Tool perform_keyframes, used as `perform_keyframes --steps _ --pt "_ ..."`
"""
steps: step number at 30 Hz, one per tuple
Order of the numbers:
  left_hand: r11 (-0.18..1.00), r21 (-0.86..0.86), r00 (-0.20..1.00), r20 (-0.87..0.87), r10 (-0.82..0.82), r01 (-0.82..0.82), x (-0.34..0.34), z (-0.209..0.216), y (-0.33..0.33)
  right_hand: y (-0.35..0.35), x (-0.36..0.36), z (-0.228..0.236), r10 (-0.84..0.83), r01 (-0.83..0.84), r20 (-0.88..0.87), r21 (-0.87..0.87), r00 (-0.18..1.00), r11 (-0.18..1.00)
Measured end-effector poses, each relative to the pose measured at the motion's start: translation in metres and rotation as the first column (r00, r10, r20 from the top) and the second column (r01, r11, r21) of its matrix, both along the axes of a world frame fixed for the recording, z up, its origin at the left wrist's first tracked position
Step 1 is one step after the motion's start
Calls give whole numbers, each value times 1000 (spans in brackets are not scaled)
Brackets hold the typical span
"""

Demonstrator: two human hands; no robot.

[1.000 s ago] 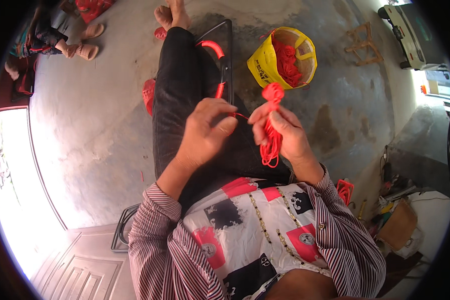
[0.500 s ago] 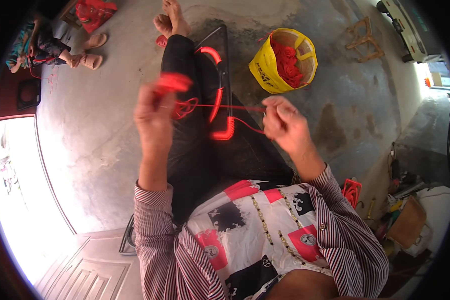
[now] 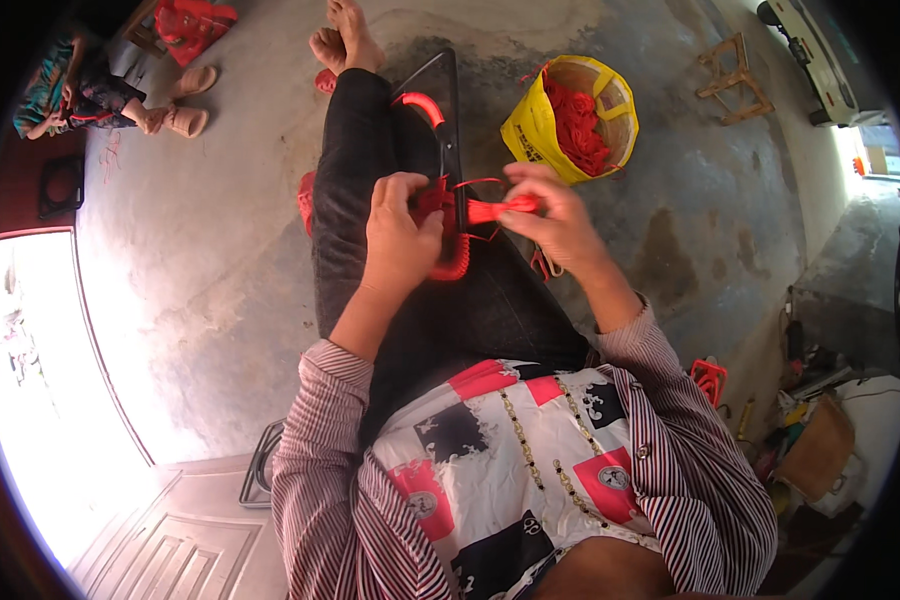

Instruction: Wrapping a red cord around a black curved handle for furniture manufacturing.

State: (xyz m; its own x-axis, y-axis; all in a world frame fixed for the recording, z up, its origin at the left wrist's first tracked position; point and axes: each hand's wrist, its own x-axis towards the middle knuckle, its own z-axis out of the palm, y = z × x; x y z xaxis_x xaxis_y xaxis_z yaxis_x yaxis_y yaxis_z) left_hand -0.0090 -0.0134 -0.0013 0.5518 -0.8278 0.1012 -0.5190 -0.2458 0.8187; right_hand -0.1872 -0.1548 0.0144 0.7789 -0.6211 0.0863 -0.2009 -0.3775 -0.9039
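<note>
A bent black metal frame (image 3: 453, 110) lies over my dark-trousered legs. Red cord is wound round parts of it in tight coils (image 3: 452, 262). A red cord bundle (image 3: 487, 211) crosses the frame's straight bar, showing on both sides of it. My right hand (image 3: 558, 222) pinches the bundle's right end. On the other side, my left hand (image 3: 400, 225) is closed on the bundle's left part beside the bar, its fingertips partly hidden. A thin loop of cord arches above the bundle. Scissors (image 3: 545, 264), partly hidden, show just below my right hand.
A yellow bag (image 3: 526, 135) holding red cord stands on the concrete floor beyond my right hand. Farther right is a small wooden stool (image 3: 735, 80). Another person (image 3: 75, 95) sits at the far left near a red bag (image 3: 192, 30). Clutter lies at the lower right.
My left hand has moved right and down to the frame, bringing the cord bundle to its bar. My right hand has shifted slightly and now grips the bundle instead of a taut strand.
</note>
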Motion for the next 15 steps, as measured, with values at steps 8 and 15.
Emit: perform_keyframes --steps 8,15 --pt "997 71 493 -868 62 -1 -6 -1 -1 -43 -96 61 -251 -433 649 699 718 570" --pt "998 55 449 -891 69 -44 -13 -5 -1 -27 -59 36 -406 152 218 692 888 705"
